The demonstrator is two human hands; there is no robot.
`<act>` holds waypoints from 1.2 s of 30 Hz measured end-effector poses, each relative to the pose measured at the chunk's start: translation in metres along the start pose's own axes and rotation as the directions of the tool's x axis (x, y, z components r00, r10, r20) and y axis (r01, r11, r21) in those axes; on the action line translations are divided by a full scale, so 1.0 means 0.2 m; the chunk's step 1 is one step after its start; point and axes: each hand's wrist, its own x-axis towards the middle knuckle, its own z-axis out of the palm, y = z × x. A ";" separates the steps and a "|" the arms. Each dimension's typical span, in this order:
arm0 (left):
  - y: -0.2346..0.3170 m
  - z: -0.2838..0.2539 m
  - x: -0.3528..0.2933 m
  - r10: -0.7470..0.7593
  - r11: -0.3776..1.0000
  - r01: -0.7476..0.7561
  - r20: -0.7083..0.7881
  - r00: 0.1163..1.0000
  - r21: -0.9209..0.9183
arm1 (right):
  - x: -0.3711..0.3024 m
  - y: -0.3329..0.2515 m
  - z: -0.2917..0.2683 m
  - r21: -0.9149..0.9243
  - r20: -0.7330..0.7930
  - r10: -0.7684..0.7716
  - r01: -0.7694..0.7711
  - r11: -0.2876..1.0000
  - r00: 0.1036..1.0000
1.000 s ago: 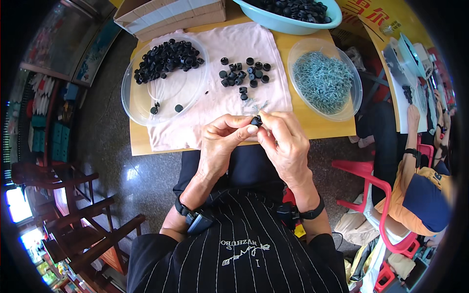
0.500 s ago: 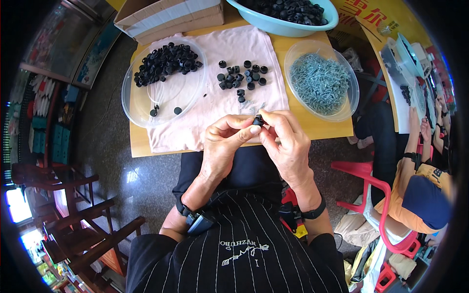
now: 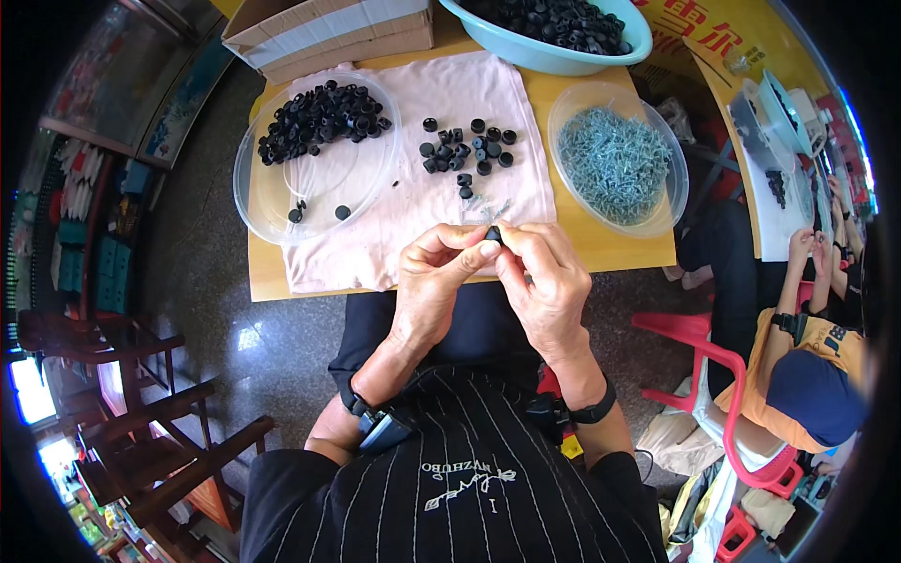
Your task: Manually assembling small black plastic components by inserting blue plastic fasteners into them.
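Piece (image 3: 494, 235), small and black, sits between the fingertips of both hands, just in front of the table's near edge. The left hand (image 3: 430, 286) has its thumb and first finger shut tight on it from one side. The right hand (image 3: 547, 291) pinches it from the other side, its thumb and first finger close together, with no wide gap. The fingers hide part of the piece, so I cannot tell its whole shape.

Under and past the hands, a pale pink cloth (image 3: 422, 94) lies on the wooden table (image 3: 638, 253). Just beyond the fingertips, a few thin shiny bits (image 3: 493, 206) lie on the cloth; they are too blurry to tell well. Farther back is a loose bunch of black pieces (image 3: 483, 169).

On the left is a round see-through dish (image 3: 267, 197) with a big pile of black bits (image 3: 324, 117) at its far side. A few more sit apart near its front. On the right, another see-through dish (image 3: 671, 202) holds a heap of silvery screws (image 3: 615, 159). At the back stand a cardboard box (image 3: 347, 42) and a light blue bowl (image 3: 563, 61) full of black parts (image 3: 563, 26). Off to the right, another person in an orange top (image 3: 751, 403) sits on a red chair (image 3: 727, 375).
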 end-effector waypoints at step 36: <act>0.16 -0.12 0.23 0.171 0.353 -0.300 0.254 0.952 0.887 | 0.19 0.10 -0.03 0.127 0.172 0.368 -0.391 0.912 0.914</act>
